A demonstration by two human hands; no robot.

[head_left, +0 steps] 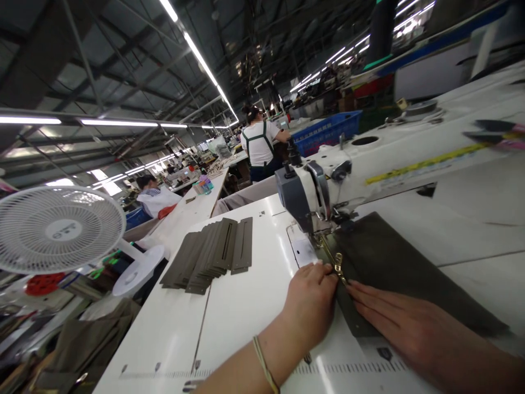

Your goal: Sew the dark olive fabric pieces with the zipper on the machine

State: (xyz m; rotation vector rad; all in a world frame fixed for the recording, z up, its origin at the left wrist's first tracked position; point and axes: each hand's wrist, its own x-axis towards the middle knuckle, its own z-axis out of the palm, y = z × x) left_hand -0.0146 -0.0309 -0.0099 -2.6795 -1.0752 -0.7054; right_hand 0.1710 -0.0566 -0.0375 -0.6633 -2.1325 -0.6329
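A dark olive fabric panel [381, 257] lies on the white sewing table, its far end under the presser foot of the sewing machine [299, 191]. A brass zipper [327, 249] with a gold slider [338, 261] runs along the panel from the needle area toward me. My left hand [314, 301], a yellow band at its wrist, is closed with curled fingers on the panel's left edge beside the zipper. My right hand [414, 328] lies flat on the panel, fingers stretched out together, their tips touching the zipper just below the slider.
Overlapping olive fabric strips with slots [209, 251] lie left of the machine. A white fan [61, 230] stands further left. A yellow tape measure [426, 162] and scissors [490, 134] lie right. Behind are a blue crate [328, 131] and a person in a white shirt [259, 143].
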